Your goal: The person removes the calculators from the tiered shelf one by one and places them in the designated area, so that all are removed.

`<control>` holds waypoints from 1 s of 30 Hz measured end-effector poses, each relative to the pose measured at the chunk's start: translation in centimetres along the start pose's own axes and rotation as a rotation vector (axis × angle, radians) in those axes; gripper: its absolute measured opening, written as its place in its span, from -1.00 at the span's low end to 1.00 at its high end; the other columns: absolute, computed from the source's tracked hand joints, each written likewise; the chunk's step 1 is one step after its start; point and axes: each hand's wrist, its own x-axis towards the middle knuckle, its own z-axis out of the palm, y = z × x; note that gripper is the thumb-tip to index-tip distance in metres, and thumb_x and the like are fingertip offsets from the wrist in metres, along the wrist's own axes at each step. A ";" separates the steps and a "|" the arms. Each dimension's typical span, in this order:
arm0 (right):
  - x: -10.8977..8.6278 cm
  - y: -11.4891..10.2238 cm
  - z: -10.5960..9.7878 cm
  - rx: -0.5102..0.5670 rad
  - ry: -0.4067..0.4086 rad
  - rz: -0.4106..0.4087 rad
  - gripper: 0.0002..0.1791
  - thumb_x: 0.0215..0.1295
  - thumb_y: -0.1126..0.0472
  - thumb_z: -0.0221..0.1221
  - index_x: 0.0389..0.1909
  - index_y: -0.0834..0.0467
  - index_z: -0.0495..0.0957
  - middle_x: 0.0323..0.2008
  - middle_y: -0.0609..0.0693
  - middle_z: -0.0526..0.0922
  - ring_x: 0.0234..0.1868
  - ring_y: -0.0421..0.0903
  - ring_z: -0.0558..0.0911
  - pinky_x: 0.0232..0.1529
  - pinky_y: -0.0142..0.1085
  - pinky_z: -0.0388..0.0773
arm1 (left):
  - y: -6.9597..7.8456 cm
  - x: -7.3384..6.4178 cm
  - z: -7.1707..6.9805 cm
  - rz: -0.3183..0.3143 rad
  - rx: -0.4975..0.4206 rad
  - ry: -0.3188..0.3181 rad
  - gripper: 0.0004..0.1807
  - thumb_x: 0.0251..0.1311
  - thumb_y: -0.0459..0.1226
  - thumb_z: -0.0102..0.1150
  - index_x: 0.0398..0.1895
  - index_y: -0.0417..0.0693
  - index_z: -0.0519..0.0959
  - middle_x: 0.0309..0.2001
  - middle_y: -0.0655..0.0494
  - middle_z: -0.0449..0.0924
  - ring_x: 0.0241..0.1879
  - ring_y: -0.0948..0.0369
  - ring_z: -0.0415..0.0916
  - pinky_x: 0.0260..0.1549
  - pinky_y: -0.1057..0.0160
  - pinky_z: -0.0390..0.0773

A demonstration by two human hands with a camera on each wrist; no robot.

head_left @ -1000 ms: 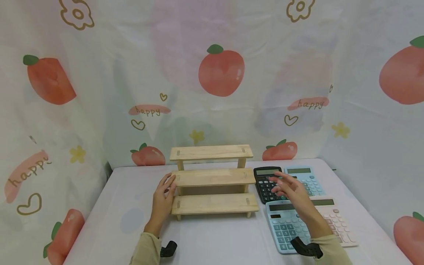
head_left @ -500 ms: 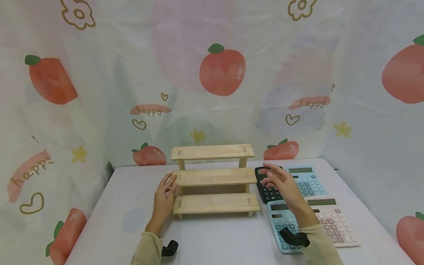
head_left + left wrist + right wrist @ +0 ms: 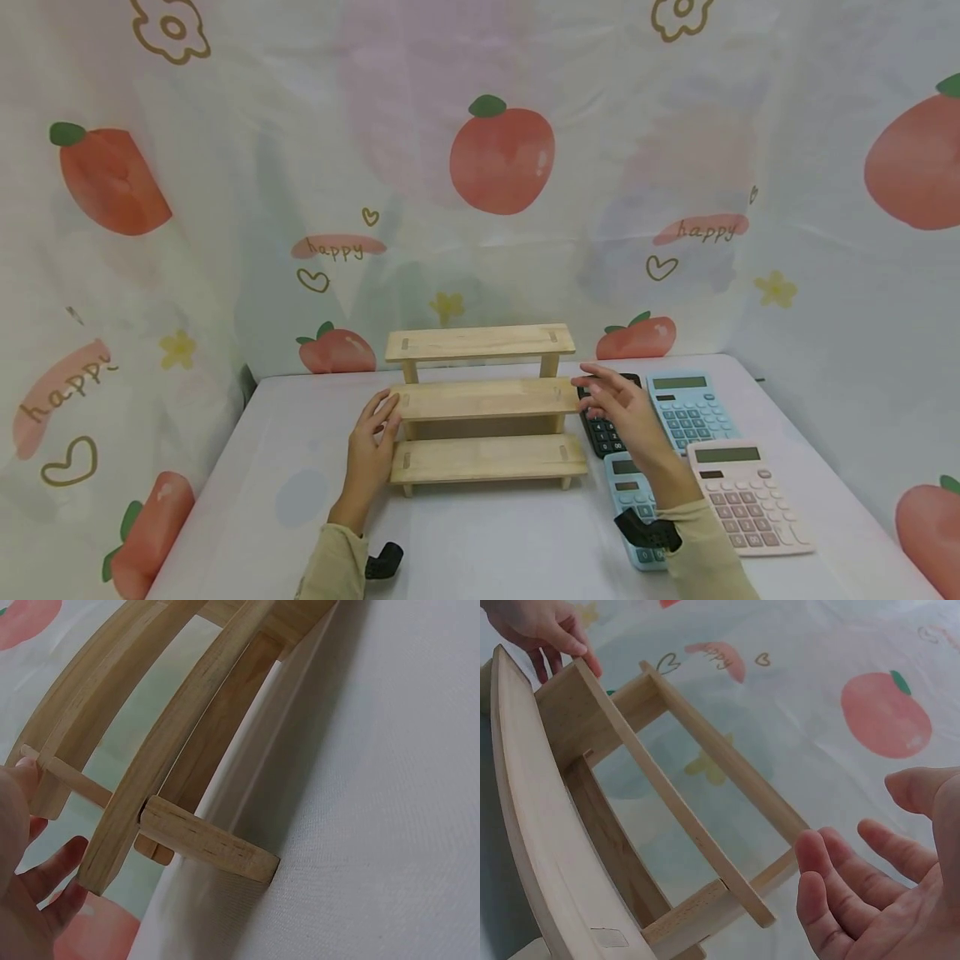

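A pale wooden three-tier stand [image 3: 487, 461] stands mid-table, its shelves stepping up toward the back. My left hand [image 3: 370, 454] is at the left end of its middle shelf, fingertips touching the wood; in the left wrist view, the fingers [image 3: 56, 866] reach the shelf end and side strut without wrapping round them. At the other end is my right hand [image 3: 626, 421], palm turned inward and fingers loosely spread. The right wrist view shows its fingertips [image 3: 814, 851] close to the stand's frame, with nothing held; whether they touch it is unclear.
Right of the stand, partly under my right arm, are a black calculator [image 3: 602, 433] and a light blue one [image 3: 628, 479]. Another blue calculator [image 3: 690, 412] lies behind, and a pinkish-white one [image 3: 742, 504] nearer the right edge. A fruit-printed cloth [image 3: 502, 275] hangs behind the white table [image 3: 480, 542].
My right hand has moved left from above the calculators to the right end of the stand. The left hand stays at the stand's left end, and the stand has not moved.
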 end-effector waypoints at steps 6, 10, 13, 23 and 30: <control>-0.1 0.5 0.0 -0.004 -0.001 -0.013 -0.53 0.59 0.17 0.01 0.39 0.28 0.36 0.01 -0.20 0.72 -0.24 -0.29 0.72 -0.18 -0.39 0.64 | 0.1 0.0 -0.1 0.010 0.017 -0.007 -0.59 0.45 -0.24 0.14 0.29 -0.20 0.56 0.40 -0.13 0.45 0.36 -0.07 0.45 0.02 -0.11 0.62; -0.1 0.5 0.0 -0.027 -0.004 -0.011 -0.52 0.60 0.15 0.00 0.40 0.28 0.35 0.01 -0.25 0.69 -0.23 -0.28 0.71 -0.15 -0.37 0.64 | 0.3 0.1 -0.3 0.011 0.033 -0.003 -0.59 0.44 -0.25 0.15 0.28 -0.19 0.57 0.39 -0.10 0.46 0.35 -0.08 0.46 0.02 -0.11 0.61; -0.1 0.5 0.0 -0.034 -0.002 -0.007 -0.51 0.59 0.14 0.00 0.41 0.28 0.35 0.02 -0.21 0.70 -0.23 -0.28 0.71 -0.14 -0.37 0.64 | 0.3 0.1 -0.3 0.018 0.045 0.001 -0.60 0.42 -0.27 0.17 0.26 -0.21 0.58 0.38 -0.12 0.48 0.34 -0.11 0.46 0.01 -0.14 0.61; -0.3 0.4 0.2 -0.034 0.003 -0.034 -0.53 0.59 0.19 0.01 0.38 0.32 0.35 0.00 -0.15 0.72 -0.26 -0.28 0.71 -0.20 -0.40 0.63 | 0.9 0.0 -0.6 0.039 0.057 0.011 -0.66 0.40 -0.32 0.18 0.17 -0.26 0.63 0.30 -0.17 0.55 0.30 -0.14 0.50 0.02 -0.17 0.60; -0.2 -0.2 0.6 -0.010 -0.012 -0.070 -0.57 0.58 0.27 -0.01 0.36 0.33 0.37 -0.02 -0.19 0.72 -0.27 -0.27 0.71 -0.21 -0.42 0.62 | 1.4 -0.2 -1.2 0.050 0.050 0.044 -0.72 0.38 -0.35 0.19 0.09 -0.25 0.68 0.23 -0.14 0.61 0.27 -0.10 0.53 0.08 -0.13 0.58</control>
